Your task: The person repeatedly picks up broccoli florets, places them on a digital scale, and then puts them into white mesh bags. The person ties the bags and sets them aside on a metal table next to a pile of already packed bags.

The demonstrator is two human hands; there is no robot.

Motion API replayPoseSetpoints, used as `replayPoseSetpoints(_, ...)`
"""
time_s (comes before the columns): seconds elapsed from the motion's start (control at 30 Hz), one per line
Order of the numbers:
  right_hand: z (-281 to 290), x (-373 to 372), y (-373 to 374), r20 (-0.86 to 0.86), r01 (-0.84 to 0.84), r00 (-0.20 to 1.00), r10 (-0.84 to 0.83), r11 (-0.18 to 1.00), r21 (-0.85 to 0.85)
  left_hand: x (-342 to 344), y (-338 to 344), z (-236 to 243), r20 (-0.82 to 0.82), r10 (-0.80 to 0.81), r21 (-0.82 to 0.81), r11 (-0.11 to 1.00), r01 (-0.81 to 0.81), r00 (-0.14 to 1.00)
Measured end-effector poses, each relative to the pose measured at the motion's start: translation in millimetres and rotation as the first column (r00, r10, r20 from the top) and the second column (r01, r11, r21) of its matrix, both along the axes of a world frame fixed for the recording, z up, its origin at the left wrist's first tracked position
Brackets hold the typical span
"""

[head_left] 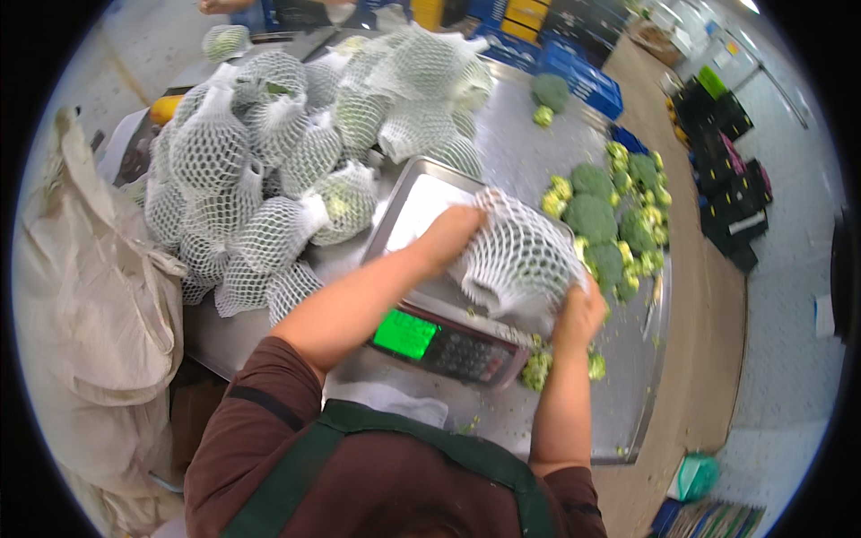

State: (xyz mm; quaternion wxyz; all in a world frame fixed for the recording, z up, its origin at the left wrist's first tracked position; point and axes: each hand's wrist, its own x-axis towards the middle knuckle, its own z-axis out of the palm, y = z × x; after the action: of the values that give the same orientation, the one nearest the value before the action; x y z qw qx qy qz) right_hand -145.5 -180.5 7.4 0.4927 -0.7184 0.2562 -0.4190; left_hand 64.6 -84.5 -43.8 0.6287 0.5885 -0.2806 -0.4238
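A white foam net sleeve (518,255) is stretched between my two hands above the weighing scale. At its upper left edge, my left hand (456,235) grips the net, its fingertips partly hidden by the mesh. My right hand (581,314) is closed on the sleeve's lower right end, a little blurred by motion. Whether anything is inside the sleeve, I cannot tell. Below it lies the scale's steel pan (401,202), with the lit green display (405,334) and keypad on the side nearest me.
Net-wrapped vegetable heads (211,148) are piled high on the left. Bare broccoli heads (592,215) and pale green florets lie on the steel table (529,134) to the right. Blue crates (578,76) stand beyond it. A cream cloth (99,278) hangs at far left.
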Motion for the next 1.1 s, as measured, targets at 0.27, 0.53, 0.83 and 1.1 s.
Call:
replayPoseSetpoints(0.27,67.8,29.3,21.1,0.46,-0.576,0.806,0.371,0.671,0.467,-53.8,67.8,57.2,-0.786,-0.56,-0.583,0.812,-0.014,0.264)
replayPoseSetpoints(0.53,4.6,76.9,-6.6,-0.035,-0.196,0.96,0.279,0.753,0.628,36.7,60.0,88.7,-0.737,0.209,-0.253,0.797,-0.549,0.643)
replayPoseSetpoints(0.83,-54.6,-5.1,-174.8,-0.396,0.267,0.86,-0.323,0.945,-0.189,379.4,51.0,86.1,0.672,0.668,-0.022,0.449,-0.893,0.319)
replayPoseSetpoints(1.1,-87.6,42.6,-247.3,-0.755,0.016,0.48,-0.447,0.865,-0.502,394.7,2.1,39.9,0.904,0.195,0.199,0.598,-0.777,0.381)
